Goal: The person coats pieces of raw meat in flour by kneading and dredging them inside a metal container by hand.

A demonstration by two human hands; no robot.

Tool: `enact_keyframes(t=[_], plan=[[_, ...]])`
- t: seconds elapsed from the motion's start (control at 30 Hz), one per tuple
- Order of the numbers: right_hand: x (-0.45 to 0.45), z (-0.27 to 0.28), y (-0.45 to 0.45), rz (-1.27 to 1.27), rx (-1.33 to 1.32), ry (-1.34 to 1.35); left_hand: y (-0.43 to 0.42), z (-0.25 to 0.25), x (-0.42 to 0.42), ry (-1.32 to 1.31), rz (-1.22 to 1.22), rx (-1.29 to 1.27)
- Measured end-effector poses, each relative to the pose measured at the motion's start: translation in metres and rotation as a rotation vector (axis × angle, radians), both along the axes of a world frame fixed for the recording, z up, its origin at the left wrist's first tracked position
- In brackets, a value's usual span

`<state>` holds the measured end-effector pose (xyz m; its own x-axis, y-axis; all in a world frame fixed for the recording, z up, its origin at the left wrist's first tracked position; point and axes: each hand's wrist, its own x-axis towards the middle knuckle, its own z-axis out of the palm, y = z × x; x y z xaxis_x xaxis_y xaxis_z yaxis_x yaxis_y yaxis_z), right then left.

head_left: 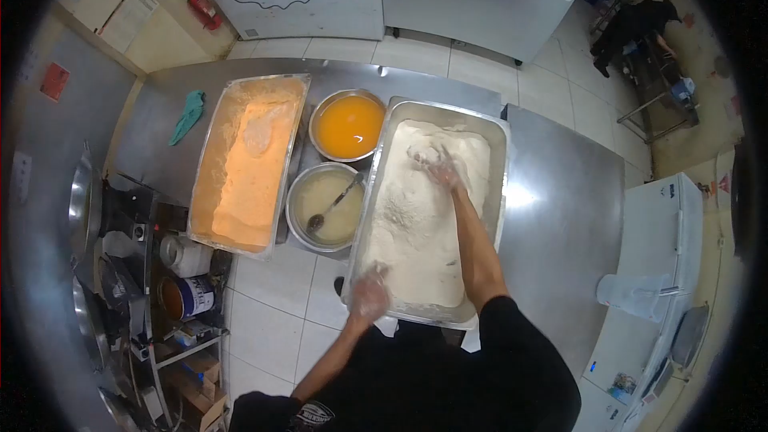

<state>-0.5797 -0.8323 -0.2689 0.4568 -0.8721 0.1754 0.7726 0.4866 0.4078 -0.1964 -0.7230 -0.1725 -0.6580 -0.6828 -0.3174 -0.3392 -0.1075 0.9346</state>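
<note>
Touching powder [412,204], likely soft and best scooped from beneath, the right hand [443,171] is spread; the left hand [370,297], by the tray [500,144], has an unclear grip.

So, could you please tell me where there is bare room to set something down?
Widest: the steel counter right of the white-powder tray. Smaller: around the green glove or cloth, left of the orange-powder tray. Crowded: between the trays, where two steel bowls stand.

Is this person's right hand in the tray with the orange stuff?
No, the right hand is at the off-white powder in the other tray, the one nearer the person's body.
</note>
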Motion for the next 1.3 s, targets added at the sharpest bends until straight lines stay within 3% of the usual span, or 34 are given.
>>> enact_keyframes(t=[0.03, 0.1, 0.2, 0.23, 0.27, 0.37, 0.43, 0.47, 0.5, 0.57, 0.63, 0.67, 0.7, 0.77, 0.8, 0.87, 0.9, 0.97, 1.0, 1.07, 1.1, 1.13, 1.2, 1.27, 1.3], plan=[[0.005, -0.001, -0.006, -0.088, -0.127, 0.396, 0.008, 0.016, 0.002, 0.059, 0.028, -0.063], [0.020, -0.003, -0.018, -0.266, -0.379, 1.186, 0.006, 0.046, -0.005, 0.139, 0.029, -0.614], [0.043, 0.014, -0.011, -0.530, -0.714, 2.395, 0.006, 0.053, -0.013, 0.063, 0.165, -0.636], [0.047, 0.033, -0.003, -0.520, -0.710, 2.405, 0.004, 0.054, -0.015, 0.072, 0.164, -0.627], [0.066, 0.078, 0.004, 0.001, -0.823, 2.527, 0.003, 0.055, -0.014, 0.029, 0.108, -0.634], [0.051, 0.048, -0.002, 0.575, -1.170, 2.629, 0.002, 0.045, -0.011, -0.011, 0.044, -0.569], [0.040, 0.036, -0.012, 0.331, -0.858, 2.604, 0.001, 0.043, -0.006, -0.019, 0.032, -0.496], [0.045, 0.033, -0.010, 0.246, -0.755, 2.580, -0.003, 0.047, -0.006, -0.209, -0.136, -0.705], [0.066, 0.035, 0.002, -0.313, -0.465, 2.575, -0.006, 0.050, -0.009, -0.397, -0.308, -0.910], [0.104, 0.050, 0.021, -0.862, -0.134, 2.446, -0.024, -0.004, -0.028, -0.155, -0.122, -0.794], [0.123, 0.091, 0.034, 0.087, -0.636, 2.804, -0.055, -0.026, -0.048, -0.096, -0.111, -0.760], [0.123, 0.111, 0.046, 0.094, -0.626, 2.804, -0.064, -0.032, -0.057, -0.120, -0.169, -0.708], [0.124, 0.129, 0.062, 0.392, -0.629, 2.738, -0.069, -0.025, -0.067, -0.119, -0.177, -0.695], [0.128, 0.136, 0.092, 0.687, -0.610, 2.656, -0.078, -0.008, -0.086, -0.744, -0.506, -0.649], [0.140, 0.124, 0.114, 0.510, -0.166, 2.955, -0.075, -0.011, -0.088, -0.728, -0.508, -0.651], [0.162, 0.067, 0.150, 0.068, 0.382, 3.497, -0.073, -0.042, -0.090, -0.714, -0.267, -0.874], [0.168, 0.076, 0.156, 0.057, 0.399, 3.510, -0.069, -0.050, -0.090, -0.721, -0.217, -0.906], [0.185, 0.099, 0.157, 0.152, 0.903, 2.475, -0.064, -0.060, -0.092, -0.692, -0.304, -0.664], [0.182, 0.081, 0.156, 0.148, 0.910, 2.472, -0.061, -0.066, -0.093, -0.664, -0.338, -0.490], [0.170, 0.025, 0.144, -0.602, 0.543, 1.819, -0.058, -0.080, -0.098, -0.480, -0.316, -0.149], [0.161, 0.041, 0.137, -0.613, 0.546, 1.816, -0.059, -0.081, -0.103, -0.353, -0.270, 0.040], [0.149, 0.056, 0.129, -0.673, 0.385, 1.729, -0.064, -0.082, -0.108, -0.254, -0.235, 0.186], [0.138, 0.096, 0.132, -0.713, 0.239, 1.626, -0.078, -0.073, -0.106, -0.175, -0.224, 0.320], [0.123, 0.142, 0.148, -0.402, 0.072, 1.799, -0.084, -0.069, -0.091, -0.208, -0.300, 0.244], [0.126, 0.180, 0.156, -0.401, 0.071, 1.802, -0.082, -0.070, -0.078, -0.262, -0.359, 0.137]])
